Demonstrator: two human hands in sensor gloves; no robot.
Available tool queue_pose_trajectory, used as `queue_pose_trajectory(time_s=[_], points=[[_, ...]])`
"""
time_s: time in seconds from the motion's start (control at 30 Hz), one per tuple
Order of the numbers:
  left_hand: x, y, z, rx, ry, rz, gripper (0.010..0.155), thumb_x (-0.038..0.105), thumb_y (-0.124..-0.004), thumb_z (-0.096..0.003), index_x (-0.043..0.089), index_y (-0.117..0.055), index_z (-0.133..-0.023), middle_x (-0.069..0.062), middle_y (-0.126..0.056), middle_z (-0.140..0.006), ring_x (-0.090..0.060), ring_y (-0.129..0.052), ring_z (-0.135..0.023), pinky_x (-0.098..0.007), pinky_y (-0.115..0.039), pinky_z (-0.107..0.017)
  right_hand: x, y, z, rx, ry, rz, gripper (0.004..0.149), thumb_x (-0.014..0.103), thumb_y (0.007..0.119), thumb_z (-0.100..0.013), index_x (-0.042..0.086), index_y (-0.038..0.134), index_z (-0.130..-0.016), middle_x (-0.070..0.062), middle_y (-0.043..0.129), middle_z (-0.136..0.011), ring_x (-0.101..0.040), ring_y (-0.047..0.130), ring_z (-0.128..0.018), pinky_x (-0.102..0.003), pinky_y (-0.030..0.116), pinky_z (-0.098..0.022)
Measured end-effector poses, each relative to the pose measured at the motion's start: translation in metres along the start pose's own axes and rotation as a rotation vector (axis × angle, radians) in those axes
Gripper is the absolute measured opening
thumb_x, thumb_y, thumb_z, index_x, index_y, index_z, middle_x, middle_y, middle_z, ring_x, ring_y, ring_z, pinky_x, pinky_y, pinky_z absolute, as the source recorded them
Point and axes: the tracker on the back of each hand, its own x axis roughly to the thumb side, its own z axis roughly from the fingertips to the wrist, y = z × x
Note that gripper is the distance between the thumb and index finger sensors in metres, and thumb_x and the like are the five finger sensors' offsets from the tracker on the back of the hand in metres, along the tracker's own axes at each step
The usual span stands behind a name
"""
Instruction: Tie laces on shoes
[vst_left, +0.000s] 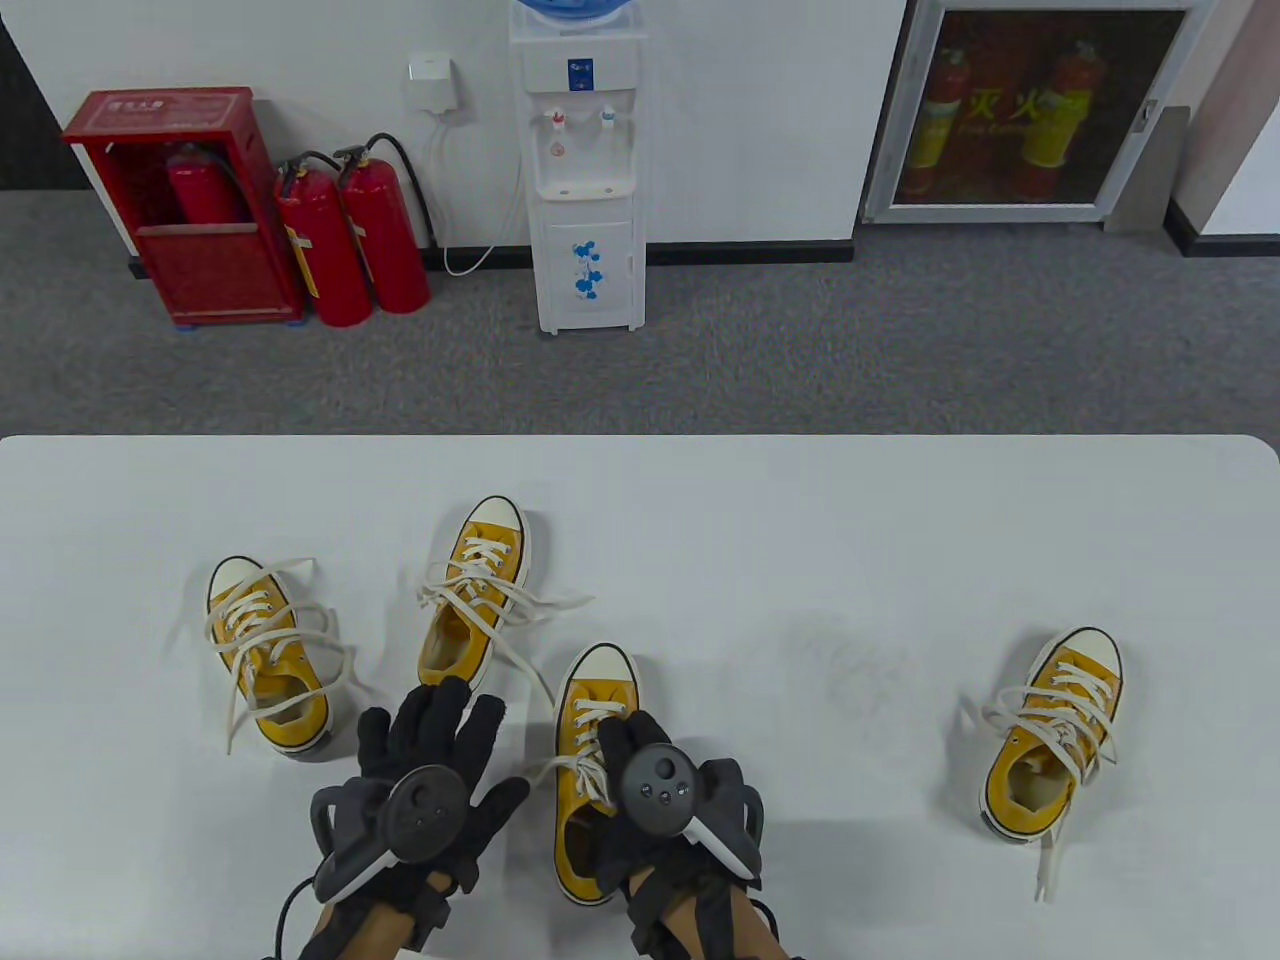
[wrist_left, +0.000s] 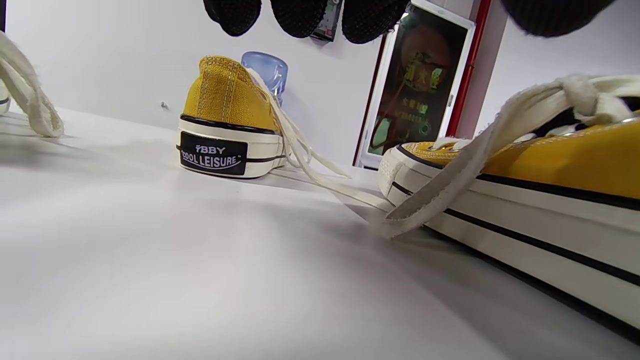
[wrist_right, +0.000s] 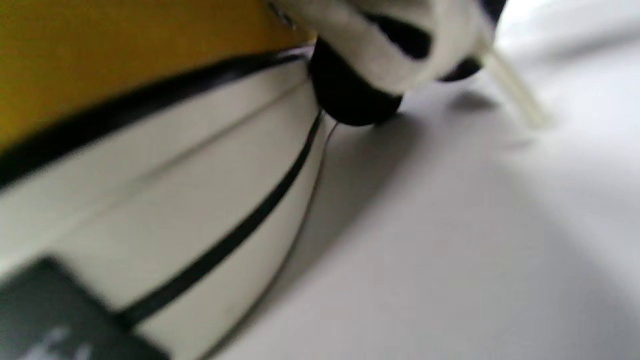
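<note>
A: What's the setting?

B: A white matte table (vst_left: 800, 520) with rounded corners, on grey carpet (vst_left: 800, 350). A white water dispenser (vst_left: 586, 170), two red fire extinguishers (vst_left: 352, 240) and a red extinguisher cabinet (vst_left: 190, 200) stand along the wall.

A: And the shoes?

B: Four yellow canvas sneakers with white laces. The nearest sneaker (vst_left: 590, 770) lies under the right hand (vst_left: 665, 800), whose fingers rest on its laces (vst_left: 585, 775); I cannot tell its grip. The left hand (vst_left: 425, 770) is spread flat beside it.

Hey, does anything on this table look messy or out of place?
Yes: all four yellow canvas sneakers have loose white laces trailing on the white table, and the far-right sneaker sits well apart from the other three.
</note>
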Motion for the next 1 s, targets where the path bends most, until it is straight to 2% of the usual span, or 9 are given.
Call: queue_pose_trajectory(time_s=[0.17,0.23,0.43,0.73,1.0], points=[[0.0,-0.001,0.0,-0.007,0.003,0.007,0.083,0.072,-0.063,-0.0447,0.033,-0.043,-0.115,-0.009,-0.034,-0.127,-0.047,-0.04,-0.117,-0.079,-0.024,-0.074,0.001,-0.003,0.003,-0.042,0.094,0.023,0.082,0.038,0.081,-0.042,0.017,0.035,-0.107,-0.01,0.032,-0.108,-0.018,0.093,-0.062,-0.042,0.08,-0.046],[0.0,-0.001,0.0,-0.012,0.006,0.009,0.083,0.071,-0.063,-0.0448,0.033,-0.043,-0.115,-0.009,-0.034,-0.126,-0.047,-0.04,-0.117,-0.079,-0.024,-0.074,0.001,-0.006,0.003,-0.063,0.114,0.055,0.082,0.039,0.082,-0.041,0.015,0.038,-0.106,-0.011,0.045,-0.104,-0.013,0.098,-0.052,-0.038,0.084,-0.04],[0.0,-0.001,-0.001,-0.03,0.014,0.012,0.08,0.067,-0.065,-0.0471,0.032,-0.044,-0.115,-0.009,-0.034,-0.126,-0.047,-0.04,-0.117,-0.079,-0.024,-0.073,-0.002,-0.019,0.001,-0.123,0.118,0.022,0.07,0.028,0.086,-0.039,0.011,0.058,-0.101,-0.012,0.073,-0.094,-0.015,0.105,-0.044,-0.039,0.087,-0.036],[0.0,-0.002,-0.002,-0.037,0.003,0.018,0.08,0.068,-0.065,-0.0468,0.032,-0.044,-0.115,-0.01,-0.033,-0.126,-0.047,-0.039,-0.117,-0.079,-0.023,-0.073,-0.016,-0.062,-0.022,-0.239,0.225,-0.019,0.066,0.026,0.087,-0.041,0.014,0.062,-0.101,-0.01,0.075,-0.095,-0.019,0.104,-0.046,-0.043,0.084,-0.04],[0.0,-0.003,-0.002,-0.043,0.007,0.021,0.08,0.068,-0.065,-0.0468,0.032,-0.044,-0.115,-0.01,-0.032,-0.126,-0.047,-0.039,-0.117,-0.08,-0.023,-0.073,-0.055,-0.09,-0.056,-0.39,0.337,-0.089,0.064,0.028,0.089,-0.042,0.015,0.064,-0.1,-0.009,0.077,-0.095,-0.021,0.103,-0.05,-0.046,0.082,-0.045]])
